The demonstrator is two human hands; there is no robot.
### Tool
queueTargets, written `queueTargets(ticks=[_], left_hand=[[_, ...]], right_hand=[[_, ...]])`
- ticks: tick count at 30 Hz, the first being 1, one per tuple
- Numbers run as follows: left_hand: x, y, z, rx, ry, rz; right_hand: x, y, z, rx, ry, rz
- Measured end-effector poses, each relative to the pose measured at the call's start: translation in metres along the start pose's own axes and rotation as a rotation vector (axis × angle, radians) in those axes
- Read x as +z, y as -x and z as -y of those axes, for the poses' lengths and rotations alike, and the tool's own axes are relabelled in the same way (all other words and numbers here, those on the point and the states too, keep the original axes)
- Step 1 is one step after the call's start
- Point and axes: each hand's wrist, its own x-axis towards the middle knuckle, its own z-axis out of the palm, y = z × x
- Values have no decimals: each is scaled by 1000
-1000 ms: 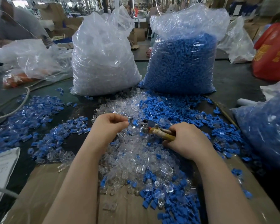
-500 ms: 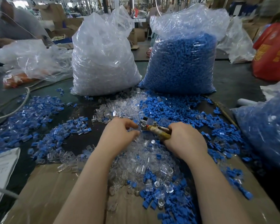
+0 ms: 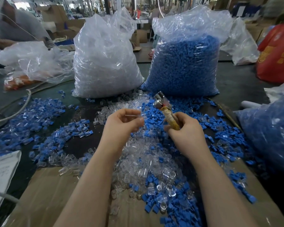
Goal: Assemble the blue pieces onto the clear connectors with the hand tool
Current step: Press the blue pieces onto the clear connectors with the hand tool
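A: Where the brown cardboard [image 3: 52,190] lies closest to us, what sits on it?

B: A heap of clear connectors [image 3: 147,154] and loose blue pieces [image 3: 175,208] spills over it. Both arms reach out above that heap.

A: What are the fingers doing?

B: The left hand [image 3: 123,123] is lifted, palm partly up. Its fingers are bent in and its thumb meets them near a small clear piece at the tips. It is blurry, so I cannot tell if the piece is really pinched. The right hand [image 3: 185,131] has its fingers wrapped tight around the yellow handle of the hand tool [image 3: 164,105]. The shiny metal head points up and away.

A: Is that different from before?

B: Yes. Half a second ago both hands were low, close together on the heap, and the tool lay flat with its head at the left fingertips. Now both hands are up and apart, and the tool is tipped up.

A: And farther back?

B: More blue pieces lie on the dark table [image 3: 239,89]. Behind them stand a clear bag [image 3: 105,63] of connectors and a bag of blue pieces [image 3: 185,66], side by side.
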Motion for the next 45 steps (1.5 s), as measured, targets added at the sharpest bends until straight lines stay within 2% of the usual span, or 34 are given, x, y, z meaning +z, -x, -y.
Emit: queueTargets(ticks=[3,7,12,16,20,24,32,38,45], left_hand=[[3,2,-5,-42,196,45],[7,4,-7,-100,302,116],[10,5,-6,-96,229,191],[13,7,-8,-66,83,205],[14,9,-11,-10,-33,214],[13,7,-10,27,-49,224],[17,7,-11,43,16,183],[20,8,-11,1,162,194],[23,7,-7,12,174,165]], right_hand=[[1,1,3,12,-166,11],[1,4,7,-37,-318,4],[0,10,16,-112,-480,-5],[0,12,20,-126,-560,6],[1,11,20,-147,-557,22],[1,11,18,-164,-489,30],[3,9,18,-170,-480,27],[2,11,18,-162,-536,10],[6,11,18,-164,-493,-12]])
